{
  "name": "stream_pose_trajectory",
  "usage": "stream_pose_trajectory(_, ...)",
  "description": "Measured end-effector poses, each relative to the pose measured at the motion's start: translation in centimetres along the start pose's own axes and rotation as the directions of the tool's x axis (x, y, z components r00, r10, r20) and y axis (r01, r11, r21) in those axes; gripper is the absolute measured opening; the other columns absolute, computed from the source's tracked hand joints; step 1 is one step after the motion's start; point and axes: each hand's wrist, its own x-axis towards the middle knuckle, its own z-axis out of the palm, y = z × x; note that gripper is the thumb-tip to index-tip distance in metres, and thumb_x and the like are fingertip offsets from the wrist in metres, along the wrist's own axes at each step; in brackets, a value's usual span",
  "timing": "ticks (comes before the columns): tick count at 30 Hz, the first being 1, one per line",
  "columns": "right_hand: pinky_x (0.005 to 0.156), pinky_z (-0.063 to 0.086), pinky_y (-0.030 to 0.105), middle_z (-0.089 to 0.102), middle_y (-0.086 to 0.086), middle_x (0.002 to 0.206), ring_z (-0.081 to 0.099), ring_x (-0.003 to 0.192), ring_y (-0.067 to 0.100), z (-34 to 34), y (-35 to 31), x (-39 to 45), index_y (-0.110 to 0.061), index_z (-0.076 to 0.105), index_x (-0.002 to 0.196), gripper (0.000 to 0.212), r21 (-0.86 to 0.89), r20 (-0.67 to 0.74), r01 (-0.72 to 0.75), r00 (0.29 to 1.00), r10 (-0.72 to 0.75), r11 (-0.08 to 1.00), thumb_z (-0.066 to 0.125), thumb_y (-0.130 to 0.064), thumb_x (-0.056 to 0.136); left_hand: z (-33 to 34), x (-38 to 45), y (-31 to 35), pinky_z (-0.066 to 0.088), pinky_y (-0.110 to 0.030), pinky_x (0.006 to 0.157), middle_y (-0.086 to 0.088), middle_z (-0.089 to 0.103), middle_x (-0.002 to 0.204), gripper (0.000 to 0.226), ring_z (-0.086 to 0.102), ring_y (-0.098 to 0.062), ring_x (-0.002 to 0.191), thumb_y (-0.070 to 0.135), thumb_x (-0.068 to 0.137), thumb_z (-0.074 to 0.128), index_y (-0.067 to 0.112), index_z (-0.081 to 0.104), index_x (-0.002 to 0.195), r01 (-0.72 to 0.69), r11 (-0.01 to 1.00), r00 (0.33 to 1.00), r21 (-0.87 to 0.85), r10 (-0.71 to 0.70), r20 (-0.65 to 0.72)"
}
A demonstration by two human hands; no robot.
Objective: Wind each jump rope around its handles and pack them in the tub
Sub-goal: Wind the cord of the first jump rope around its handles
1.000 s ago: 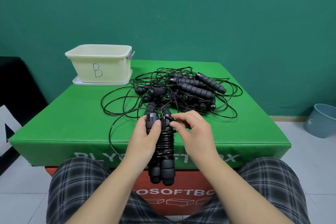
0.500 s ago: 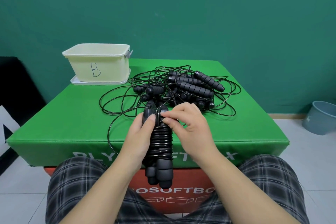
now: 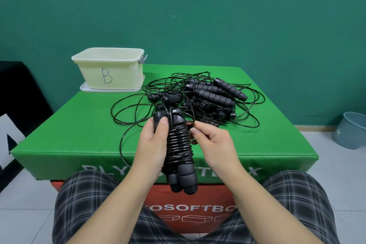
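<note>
At centre frame my left hand (image 3: 152, 144) grips the paired handles (image 3: 181, 156), cord coiled round them, over the green box's near edge (image 3: 59, 156). My right hand (image 3: 212, 144) pinches the cord beside them. The tub (image 3: 111, 74) sits upper left, at the far edge; the tangled ropes (image 3: 208, 99) lie beside it, bare green in between.

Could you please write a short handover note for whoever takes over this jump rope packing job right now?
Left hand: grips the pair of handles held side by side, thumb on the top end.
Right hand: pinches the cord at the right of the coils, just below the handle tops.
Done: many turns of cord are wound around this pair; a loose loop still trails onto the green box.
Left: finish and secure this wrap, put it in the tub marked B at the far left, whose inside cannot be seen, then wind the tangled pile of jump ropes behind.
</note>
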Motion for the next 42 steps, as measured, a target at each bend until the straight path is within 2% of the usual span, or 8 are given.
stream_pose_trajectory(8,0.077,0.046,0.01,0.07,-0.027,0.083,0.062,0.082,-0.011,0.9,-1.9,-1.0,-0.036,0.07,0.094,0.037,0.136,-0.154,0.045,0.988,-0.024,0.99,0.057,-0.001,0.093,0.4,-0.2,-0.1,0.042,-0.017,0.07,0.01,0.058,0.088,0.013,0.053,0.002,0.077,0.028,0.098,0.04,0.025,0.048,0.088,-0.126,0.963,0.991,0.24,0.13,-0.001)
stream_pose_trajectory(13,0.081,0.035,0.002,0.061,-0.042,0.094,0.054,0.094,-0.021,1.2,-2.9,-1.6,-0.052,0.052,0.1,0.031,-0.021,0.115,0.085,0.99,-0.082,0.996,0.061,-0.024,0.092,0.6,-0.2,-0.3,0.033,-0.022,0.065,0.009,0.054,0.089,0.013,0.051,-0.004,0.082,0.027,0.099,0.039,0.016,0.045,0.096,-0.087,0.957,0.991,0.278,0.11,-0.069)
stream_pose_trajectory(18,0.084,0.028,-0.005,0.041,-0.062,0.1,0.039,0.104,-0.034,0.6,-2.0,-1.3,-0.051,0.024,0.128,0.061,-0.045,0.23,0.066,0.972,-0.054,0.997,0.063,-0.021,0.091,0.8,-0.1,0.1,0.033,-0.019,0.062,0.011,0.052,0.09,0.019,0.051,-0.007,0.083,0.03,0.099,0.039,0.012,0.041,0.104,-0.095,0.937,0.993,0.337,0.111,-0.03)
stream_pose_trajectory(23,0.08,0.03,-0.006,0.047,-0.056,0.1,0.041,0.098,-0.034,0.0,-1.9,-1.3,-0.047,0.028,0.131,0.063,-0.016,0.173,0.051,0.984,-0.047,0.999,0.06,-0.009,0.093,0.4,0.3,0.4,0.03,-0.024,0.062,0.006,0.051,0.093,0.024,0.05,-0.007,0.082,0.037,0.097,0.041,0.014,0.041,0.104,-0.039,0.886,0.999,0.461,0.019,0.047)
stream_pose_trajectory(28,0.078,0.031,-0.006,0.045,-0.041,0.112,0.04,0.095,-0.036,-0.1,-2.2,-1.5,-0.053,0.032,0.124,0.061,-0.014,0.147,0.09,0.985,-0.087,0.996,0.058,-0.006,0.093,-1.0,0.8,0.4,0.033,-0.026,0.08,0.004,0.035,0.104,0.022,0.043,-0.017,0.091,0.031,0.089,0.053,0.026,0.036,0.102,-0.325,0.711,0.936,0.624,0.336,0.104)
stream_pose_trajectory(34,0.081,0.032,-0.005,0.051,-0.036,0.111,0.046,0.099,-0.03,-0.1,-2.3,-1.2,-0.043,0.045,0.12,0.05,0.021,0.148,0.125,0.981,-0.127,0.992,0.054,-0.001,0.094,-1.2,1.6,1.0,0.032,-0.017,0.072,0.009,0.037,0.093,0.016,0.041,0.003,0.077,0.019,0.089,0.059,0.017,0.061,0.105,-0.415,0.639,0.894,0.648,0.419,0.159)
stream_pose_trajectory(38,0.098,0.038,0.01,0.056,-0.027,0.123,0.05,0.116,-0.014,0.2,-1.5,-1.2,-0.049,0.054,0.115,0.043,-0.008,0.118,0.135,0.984,-0.133,0.991,0.059,-0.014,0.093,-1.3,1.9,1.4,0.033,-0.008,0.067,0.016,0.043,0.085,0.005,0.043,0.004,0.072,0.014,0.085,0.063,0.017,0.064,0.088,-0.42,0.635,0.891,0.649,0.426,0.159)
stream_pose_trajectory(42,0.097,0.049,0.046,0.066,-0.016,0.114,0.06,0.105,0.007,0.8,-1.0,-1.3,-0.06,0.062,0.101,0.036,0.027,0.04,0.086,0.995,-0.087,0.996,0.058,-0.03,0.083,-1.3,1.9,1.5,0.033,-0.024,0.068,0.013,0.042,0.081,0.005,0.041,-0.008,0.078,0.017,0.088,0.056,0.019,0.051,0.087,-0.436,0.555,0.888,0.709,0.391,0.241)
